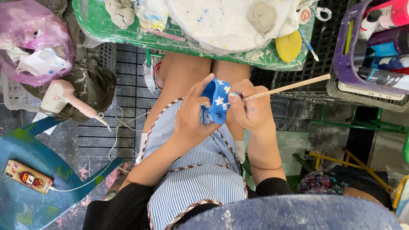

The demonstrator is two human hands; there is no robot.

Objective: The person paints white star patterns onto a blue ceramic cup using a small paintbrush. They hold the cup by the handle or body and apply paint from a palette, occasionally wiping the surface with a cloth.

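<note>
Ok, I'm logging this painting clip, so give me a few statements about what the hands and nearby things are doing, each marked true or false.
1. The left hand holds a blue piece with white flowers. True.
2. The right hand holds a pair of scissors. False: it holds a thin wooden brush, tip at the blue piece.
3. A yellow lid lies on the green table. True.
4. The hair dryer lies on the person's lap. False: it lies off to the side, by a pink plastic bag.
5. A phone lies on a blue chair. True.
</note>
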